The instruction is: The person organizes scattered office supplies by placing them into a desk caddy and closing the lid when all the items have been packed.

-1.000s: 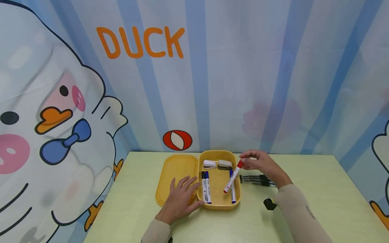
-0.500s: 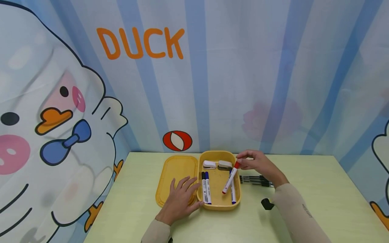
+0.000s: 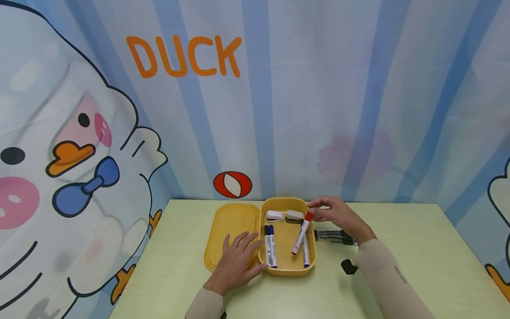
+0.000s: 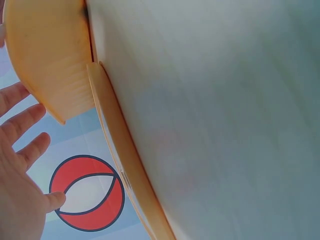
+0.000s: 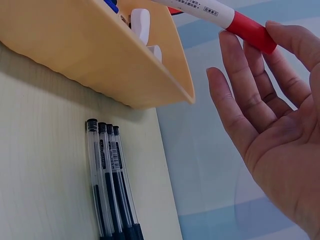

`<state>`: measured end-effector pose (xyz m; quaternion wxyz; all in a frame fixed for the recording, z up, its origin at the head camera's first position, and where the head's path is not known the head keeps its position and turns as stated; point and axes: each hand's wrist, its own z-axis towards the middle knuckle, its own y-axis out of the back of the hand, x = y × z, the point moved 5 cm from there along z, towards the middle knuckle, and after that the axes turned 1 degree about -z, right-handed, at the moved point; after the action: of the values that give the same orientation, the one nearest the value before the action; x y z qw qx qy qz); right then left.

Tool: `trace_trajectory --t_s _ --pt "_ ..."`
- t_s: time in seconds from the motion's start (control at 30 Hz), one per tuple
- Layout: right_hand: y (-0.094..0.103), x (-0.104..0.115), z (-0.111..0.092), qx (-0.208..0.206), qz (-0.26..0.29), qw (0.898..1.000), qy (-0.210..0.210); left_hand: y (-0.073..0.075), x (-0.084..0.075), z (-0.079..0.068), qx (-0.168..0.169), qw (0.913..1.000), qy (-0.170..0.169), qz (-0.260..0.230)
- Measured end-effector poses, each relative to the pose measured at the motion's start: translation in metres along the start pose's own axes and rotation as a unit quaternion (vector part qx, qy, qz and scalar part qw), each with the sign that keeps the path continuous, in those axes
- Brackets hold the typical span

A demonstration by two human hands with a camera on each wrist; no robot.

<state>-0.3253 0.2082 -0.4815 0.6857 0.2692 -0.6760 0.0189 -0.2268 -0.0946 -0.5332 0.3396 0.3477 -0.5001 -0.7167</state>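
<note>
My right hand [image 3: 338, 216] pinches a white marker [image 3: 301, 235] by its red cap [image 5: 250, 32], tilted over the yellow box [image 3: 288, 271]. Fingers spread, my left hand [image 3: 238, 263] touches the box's left rim. Inside the box, a black-capped marker [image 3: 267, 248] and a blue-capped marker [image 3: 272, 248] lie side by side at the left. Another blue-capped marker [image 3: 306, 254] lies along the right wall, partly hidden behind the held one. Two small staplers, one white [image 3: 274, 215] and one white and grey [image 3: 295, 216], sit at the back.
The yellow lid [image 3: 227, 221] lies left of the box, partly beneath my left hand. Several clear pens with black caps [image 5: 112, 175] lie on the table to the right of the box. A patterned curtain [image 3: 295, 110] hangs behind the table.
My right hand has shifted slightly left with the red-capped marker, bringing it further over the box. The left hand stays in place.
</note>
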Motion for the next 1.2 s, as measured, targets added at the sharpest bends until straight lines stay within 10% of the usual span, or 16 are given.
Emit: trace_trajectory --t_s 1.2 --pt "-0.014 0.005 0.012 0.032 -0.012 0.999 0.014 0.0 0.0 0.0 0.001 1.0 0.0 -0.002"
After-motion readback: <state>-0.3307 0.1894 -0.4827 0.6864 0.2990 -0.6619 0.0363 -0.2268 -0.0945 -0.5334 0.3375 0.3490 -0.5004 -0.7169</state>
